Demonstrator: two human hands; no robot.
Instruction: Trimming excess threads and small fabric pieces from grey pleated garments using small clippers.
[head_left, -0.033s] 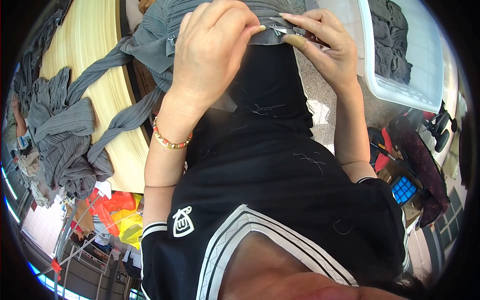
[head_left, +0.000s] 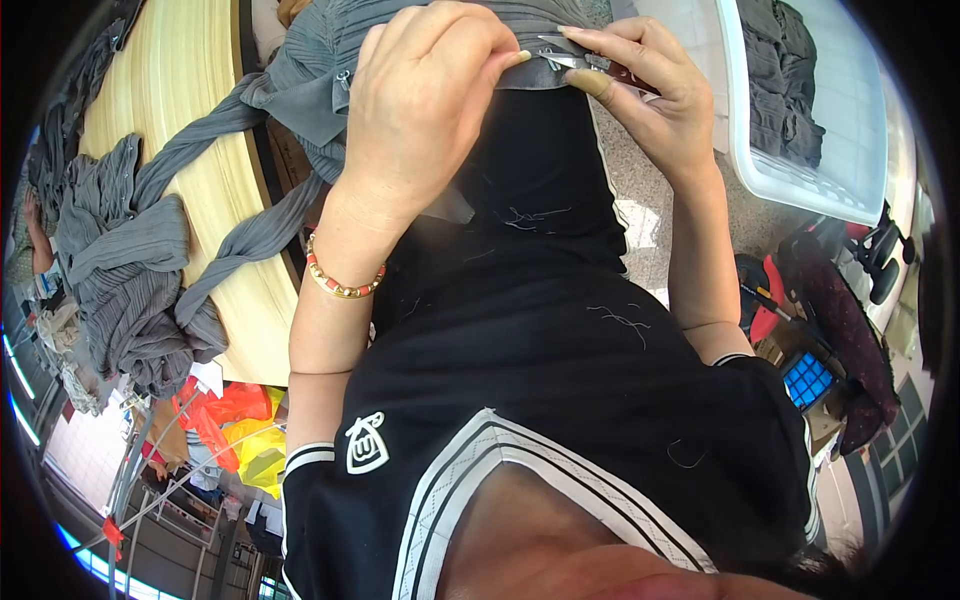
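Observation:
A grey ribbed garment (head_left: 320,50) lies over my lap at the top of the view, with small metal fittings along its flat edge. My left hand (head_left: 425,105) is closed in a pinch just over that edge; what is between its fingertips is too small to make out. My right hand (head_left: 655,85) grips a pair of small thread snips (head_left: 562,60) with a dark reddish handle. Their pointed blades lie over the garment's edge, aimed at my left fingertips. A tan cover wraps my right thumb.
On my left, a pale wooden table (head_left: 225,290) holds more grey ribbed garments (head_left: 130,260). A white plastic bin (head_left: 740,120) with folded dark clothes (head_left: 780,90) stands at the right. Red and yellow bags (head_left: 240,425) hang at lower left. Loose threads lie on my black clothing.

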